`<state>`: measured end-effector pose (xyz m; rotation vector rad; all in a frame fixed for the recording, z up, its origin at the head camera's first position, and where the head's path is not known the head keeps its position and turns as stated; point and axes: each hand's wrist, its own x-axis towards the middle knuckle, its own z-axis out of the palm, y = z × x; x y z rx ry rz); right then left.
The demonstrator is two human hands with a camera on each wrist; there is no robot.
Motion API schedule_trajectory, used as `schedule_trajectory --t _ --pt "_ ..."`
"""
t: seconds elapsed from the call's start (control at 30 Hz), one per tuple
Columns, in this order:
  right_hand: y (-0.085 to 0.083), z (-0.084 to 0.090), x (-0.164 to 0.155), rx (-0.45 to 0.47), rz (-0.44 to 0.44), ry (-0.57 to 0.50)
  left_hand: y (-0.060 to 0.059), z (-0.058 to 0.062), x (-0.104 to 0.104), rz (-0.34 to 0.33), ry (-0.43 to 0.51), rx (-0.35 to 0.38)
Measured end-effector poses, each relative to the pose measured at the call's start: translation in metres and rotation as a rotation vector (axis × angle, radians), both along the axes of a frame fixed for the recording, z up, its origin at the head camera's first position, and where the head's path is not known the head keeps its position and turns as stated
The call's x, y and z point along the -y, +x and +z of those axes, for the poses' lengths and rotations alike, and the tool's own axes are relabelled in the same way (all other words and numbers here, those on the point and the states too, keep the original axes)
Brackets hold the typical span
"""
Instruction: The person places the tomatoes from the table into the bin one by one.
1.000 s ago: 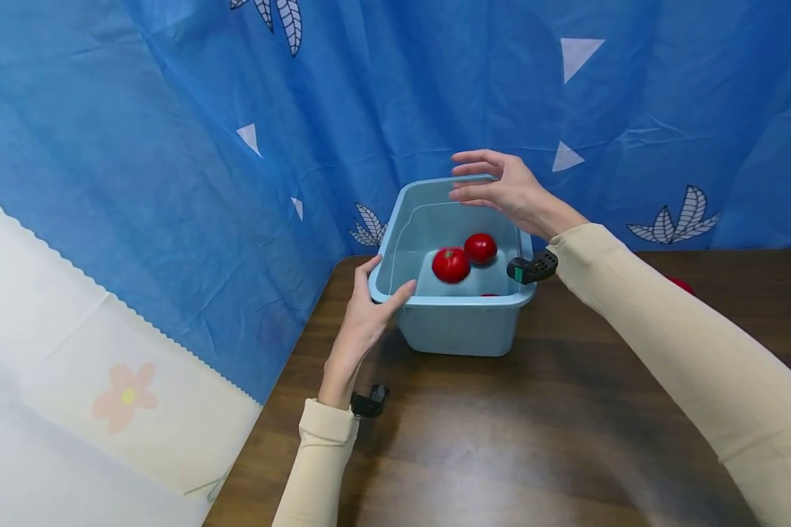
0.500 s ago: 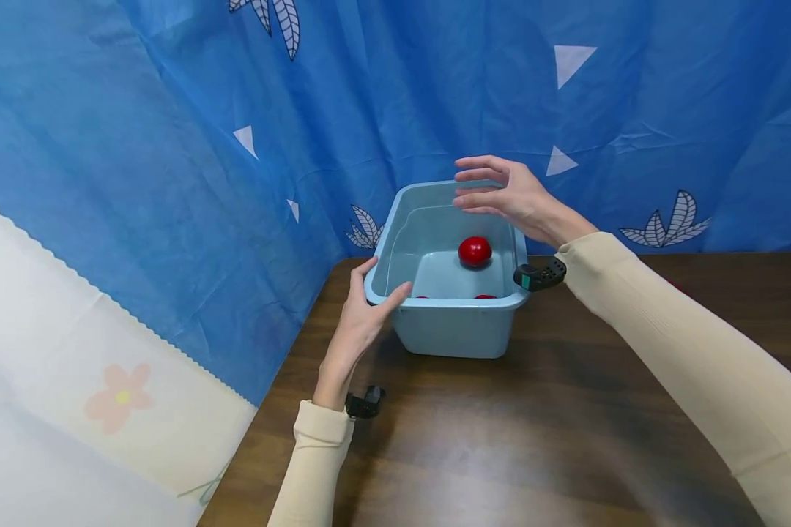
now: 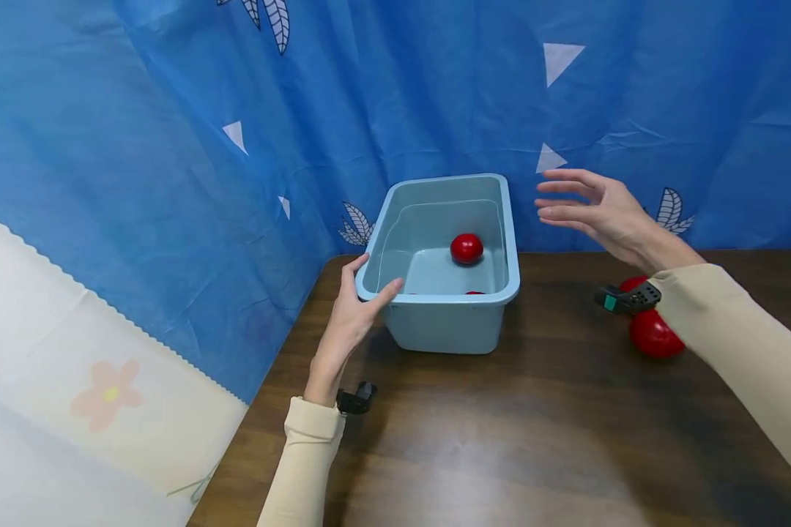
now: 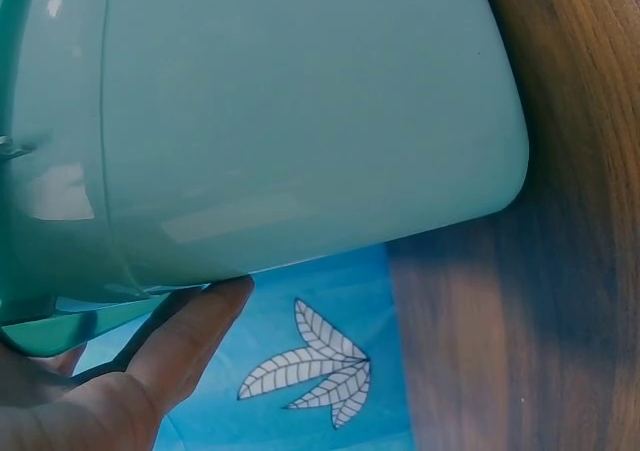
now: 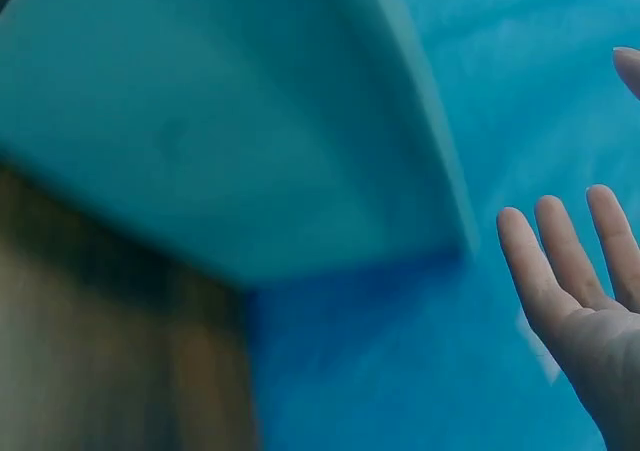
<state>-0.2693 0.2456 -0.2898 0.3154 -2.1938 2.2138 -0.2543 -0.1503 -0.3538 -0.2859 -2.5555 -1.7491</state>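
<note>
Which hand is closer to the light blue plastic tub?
The left hand. It grips the near left corner of the light blue plastic tub's rim. The right hand hovers open in the air off to the tub's right side, touching nothing.

Bright, even light from above; soft glare on the table point(image 3: 501, 454) near the left hand point(image 3: 349, 322). Faint shadows under the tub point(image 3: 444, 322). Right-wrist view blurred, tub wall point(image 5: 230, 141) out of focus by the right hand point(image 5: 590, 301). Head view bends at edges.

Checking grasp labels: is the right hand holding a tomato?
No, the right hand is open and empty, in the air right of the tub.
</note>
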Motion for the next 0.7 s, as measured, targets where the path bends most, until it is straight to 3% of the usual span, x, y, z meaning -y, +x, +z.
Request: schedule_trajectory --t 0.13,0.27,0.37,0.47,0.7 --pt "0.021 -0.032 -0.045 0.058 -0.047 0.014 -0.001 -0.001 -0.002 -0.002 0.001 -0.012" --pt "0.044 -0.064 -0.081 0.098 -0.073 -0.058 -0.002 -0.001 -0.002 -0.01 -0.004 -0.017" --pt "0.06 -0.085 -0.103 0.105 -0.096 -0.027 -0.003 -0.001 -0.001 -0.017 -0.011 -0.018" --pt "0.077 -0.103 -0.121 0.103 -0.114 0.091 -0.003 0.0 -0.002 -0.017 -0.011 -0.016" --pt "0.105 -0.132 -0.134 0.139 -0.232 0.484 -0.002 0.0 -0.004 -0.008 -0.007 -0.015"
